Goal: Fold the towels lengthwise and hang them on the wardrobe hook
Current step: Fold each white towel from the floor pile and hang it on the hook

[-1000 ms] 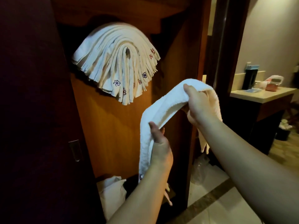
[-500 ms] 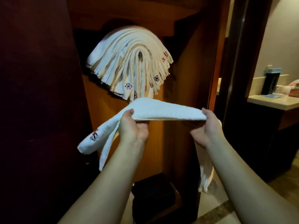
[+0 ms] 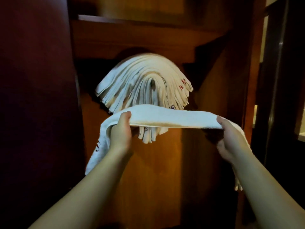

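**Inspector:** Comparing with a second ago: the towel (image 3: 173, 119), then draped slack from the raised right hand (image 3: 231, 139), is now pulled level between both hands and lifted toward the stack (image 3: 143, 86) on the hook (image 3: 152, 82).

**Clerk:** Grip?

**Inspector:** Left hand (image 3: 121, 129) and right each curl round it, thumbs on top. Hanging looks imminent.

**Clerk:** Condition?

**Inspector:** White terry, folded into a narrow band; ends hang left and right, an emblem near the left end.

The towel (image 3: 173, 119) stretched across the near middle is white cloth with a rough, matt terry pile. The hung towels (image 3: 143, 83) behind are the same cloth. The wardrobe back panel (image 3: 165, 171) is smooth brown wood, slightly glossy.
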`<state>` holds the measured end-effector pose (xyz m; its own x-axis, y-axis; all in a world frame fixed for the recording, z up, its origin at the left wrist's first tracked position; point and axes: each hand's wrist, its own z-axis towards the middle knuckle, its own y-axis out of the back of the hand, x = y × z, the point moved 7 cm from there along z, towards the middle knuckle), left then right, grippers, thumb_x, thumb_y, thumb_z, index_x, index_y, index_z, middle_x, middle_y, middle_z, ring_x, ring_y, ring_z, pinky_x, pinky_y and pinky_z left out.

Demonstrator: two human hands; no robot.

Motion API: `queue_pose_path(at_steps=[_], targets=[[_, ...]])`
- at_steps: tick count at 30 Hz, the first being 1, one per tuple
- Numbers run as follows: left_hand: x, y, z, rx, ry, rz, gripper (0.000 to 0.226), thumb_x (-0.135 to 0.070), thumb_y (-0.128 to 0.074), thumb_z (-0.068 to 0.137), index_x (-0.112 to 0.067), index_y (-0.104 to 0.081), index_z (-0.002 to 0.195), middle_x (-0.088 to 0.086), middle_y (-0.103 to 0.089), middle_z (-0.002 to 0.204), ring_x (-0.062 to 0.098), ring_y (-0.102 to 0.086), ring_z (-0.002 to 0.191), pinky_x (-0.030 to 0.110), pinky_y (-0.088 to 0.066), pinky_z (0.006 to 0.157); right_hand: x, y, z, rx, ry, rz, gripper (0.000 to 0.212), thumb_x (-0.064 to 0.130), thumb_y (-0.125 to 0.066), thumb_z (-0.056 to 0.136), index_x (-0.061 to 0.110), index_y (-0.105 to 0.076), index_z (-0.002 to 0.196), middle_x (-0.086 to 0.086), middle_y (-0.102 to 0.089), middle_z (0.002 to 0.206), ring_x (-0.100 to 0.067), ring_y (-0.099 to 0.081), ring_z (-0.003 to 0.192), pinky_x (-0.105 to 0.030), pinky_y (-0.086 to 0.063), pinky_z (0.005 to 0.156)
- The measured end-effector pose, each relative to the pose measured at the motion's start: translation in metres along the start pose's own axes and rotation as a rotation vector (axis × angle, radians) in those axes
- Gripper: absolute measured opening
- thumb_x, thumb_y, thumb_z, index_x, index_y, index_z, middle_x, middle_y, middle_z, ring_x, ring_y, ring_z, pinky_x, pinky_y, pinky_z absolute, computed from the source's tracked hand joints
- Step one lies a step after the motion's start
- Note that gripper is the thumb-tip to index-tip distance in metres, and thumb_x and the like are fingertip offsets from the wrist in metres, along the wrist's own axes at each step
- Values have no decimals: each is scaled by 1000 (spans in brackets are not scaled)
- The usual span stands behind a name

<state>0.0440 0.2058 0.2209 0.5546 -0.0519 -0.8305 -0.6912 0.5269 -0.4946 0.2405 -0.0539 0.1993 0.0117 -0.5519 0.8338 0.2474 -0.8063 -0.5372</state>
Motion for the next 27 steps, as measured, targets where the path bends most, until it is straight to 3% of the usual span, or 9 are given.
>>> queue_pose_path(at_steps=[3,6,11,14,18,21,24,25,27], targets=[[-13,-18,43,13,-54,82,17,-36,-65,89,-19,-68,84,-6,-76,71,15,-75,77,32,-55,73,22,-26,47,99,59,-114,29,37,-68,94,18,-60,114,-8,-69,111,-20,-72,99,-33,-53,86],[-26,-40,78,43,-65,139,31,-43,-68,85,-15,-72,97,3,-78,84,22,-76,85,39,-56,81,35,-49,95,188,32,-59,42,37,-70,92,16,-56,125,-13,-68,121,-23,-67,114,-40,-49,105],[-56,-73,126,31,-81,-2,18,-24,-68,90,-6,-68,92,6,-75,72,17,-74,63,24,-57,53,61,-107,158,408,36,15,32,33,-65,96,15,-60,121,-14,-75,113,-22,-74,102,-38,-52,96],[-73,-88,146,57,-59,-99,15,-19,-63,91,-4,-66,91,11,-71,74,24,-72,66,35,-60,77,66,-136,184,516,-54,62,39,35,-64,94,10,-62,125,-17,-75,110,-26,-76,95,-37,-53,79],[-85,-98,173,107,-107,-145,21,-23,-57,94,-5,-65,88,11,-69,70,24,-72,60,34,-61,66,65,-157,221,498,-24,103,39,33,-65,94,12,-63,127,-16,-74,114,-24,-76,95,-35,-52,86],[-100,-102,202,81,-241,-58,19,-26,-57,94,-9,-66,95,11,-67,83,23,-68,72,34,-54,78,72,-176,245,465,75,127,26,28,-70,92,14,-68,113,-12,-78,102,-22,-77,89,-33,-58,71],[-119,-104,240,80,-328,-2,24,-30,-61,94,-9,-69,99,8,-76,84,22,-75,78,26,-58,67,95,-207,270,500,167,78,19,31,-68,94,14,-68,104,-5,-79,85,-16,-77,77,-24,-58,56],[-124,-106,255,89,-323,13,30,-34,-62,92,-7,-69,104,11,-77,91,25,-76,86,29,-59,73,104,-220,280,511,188,42,26,35,-69,92,14,-67,107,-6,-79,87,-17,-77,79,-25,-59,58],[-134,-108,280,79,-325,50,44,-41,-66,85,-7,-69,114,15,-76,104,28,-74,98,38,-57,90,117,-245,298,526,226,-69,49,48,-74,82,14,-66,117,-9,-78,103,-25,-76,95,-36,-59,82]])
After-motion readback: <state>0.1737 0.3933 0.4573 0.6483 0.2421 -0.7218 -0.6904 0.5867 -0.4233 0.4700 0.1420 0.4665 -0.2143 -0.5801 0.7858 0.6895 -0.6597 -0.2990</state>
